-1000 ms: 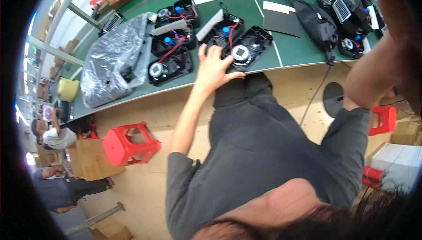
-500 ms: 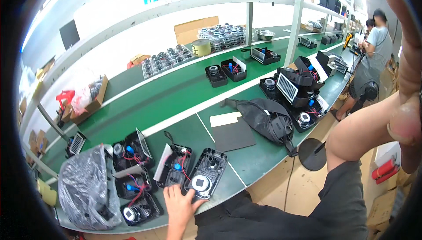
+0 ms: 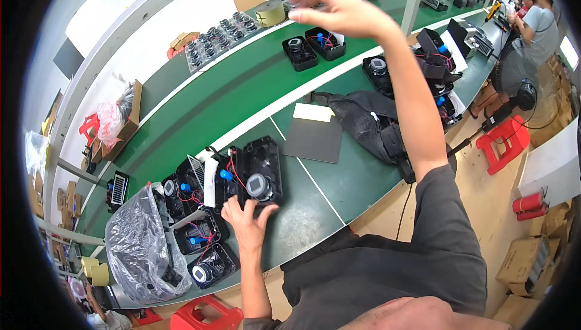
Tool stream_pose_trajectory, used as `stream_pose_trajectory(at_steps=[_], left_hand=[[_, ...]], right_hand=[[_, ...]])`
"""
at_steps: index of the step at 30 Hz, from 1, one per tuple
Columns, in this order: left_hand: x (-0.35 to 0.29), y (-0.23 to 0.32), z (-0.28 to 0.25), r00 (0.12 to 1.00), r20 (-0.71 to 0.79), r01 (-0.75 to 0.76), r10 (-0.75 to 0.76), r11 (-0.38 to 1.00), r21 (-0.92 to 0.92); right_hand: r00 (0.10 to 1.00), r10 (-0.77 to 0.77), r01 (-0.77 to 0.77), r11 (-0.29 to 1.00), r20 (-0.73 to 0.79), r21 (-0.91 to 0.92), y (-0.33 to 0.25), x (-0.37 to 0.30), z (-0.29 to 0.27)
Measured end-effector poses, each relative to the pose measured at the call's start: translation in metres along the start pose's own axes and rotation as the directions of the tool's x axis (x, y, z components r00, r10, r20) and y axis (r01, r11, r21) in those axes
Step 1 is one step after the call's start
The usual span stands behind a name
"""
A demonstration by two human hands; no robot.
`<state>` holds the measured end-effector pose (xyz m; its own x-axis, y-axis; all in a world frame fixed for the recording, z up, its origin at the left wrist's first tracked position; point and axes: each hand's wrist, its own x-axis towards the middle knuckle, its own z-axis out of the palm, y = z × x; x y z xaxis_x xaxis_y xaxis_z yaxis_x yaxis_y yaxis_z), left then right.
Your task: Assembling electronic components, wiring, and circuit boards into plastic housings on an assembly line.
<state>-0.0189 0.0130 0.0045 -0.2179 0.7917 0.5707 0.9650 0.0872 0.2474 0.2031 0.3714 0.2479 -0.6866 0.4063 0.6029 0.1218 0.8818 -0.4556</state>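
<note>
1. Open black casing (image 3: 264,154): on the green bench (image 3: 302,212), just beyond the left hand (image 3: 247,224); near edge at the fingertips, contact unclear.
2. Left grip: fingers and thumb spread, closed on nothing. Right hand (image 3: 342,14) raised above the bench, loosely open, empty, blurred.
3. Handling, judged: stiff, plastic-looking shell, probably light, perhaps slick. Red wires (image 3: 234,165) by the adjoining half (image 3: 228,188) look the fragile point; a tug could strain them.
4. Best hold: outer side walls, clear of wires and the round white-ringed part (image 3: 260,186).
</note>
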Motion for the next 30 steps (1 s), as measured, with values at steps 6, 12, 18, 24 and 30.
stream_pose_trajectory(at_steps=[6, 12, 18, 24, 30], left_hand=[[0.116, -0.032, 0.042, 0.991, -0.136, 0.0, 0.019, 0.99, 0.141], [0.226, -0.1, 0.15, 0.96, -0.278, 0.075, -0.018, 0.978, 0.197], [0.246, -0.134, 0.206, 0.972, -0.174, 0.195, -0.158, 0.955, 0.222], [0.252, -0.125, 0.208, 0.973, -0.104, 0.228, -0.205, 0.918, 0.323], [0.179, -0.04, 0.115, 0.967, -0.209, 0.158, -0.146, 0.986, 0.044]], right_hand=[[0.795, 0.53, -0.253, 0.733, 0.296, -0.631, 0.232, 0.014, 0.068], [0.72, 0.694, -0.535, 0.565, 0.011, -0.629, 0.338, 0.0, 0.122], [0.634, 0.762, -0.603, 0.381, -0.132, -0.701, 0.345, 0.018, 0.133], [0.532, 0.827, -0.685, 0.295, -0.182, -0.666, 0.352, 0.007, 0.148], [0.728, 0.685, -0.473, 0.477, -0.024, -0.741, 0.316, 0.036, 0.109]])
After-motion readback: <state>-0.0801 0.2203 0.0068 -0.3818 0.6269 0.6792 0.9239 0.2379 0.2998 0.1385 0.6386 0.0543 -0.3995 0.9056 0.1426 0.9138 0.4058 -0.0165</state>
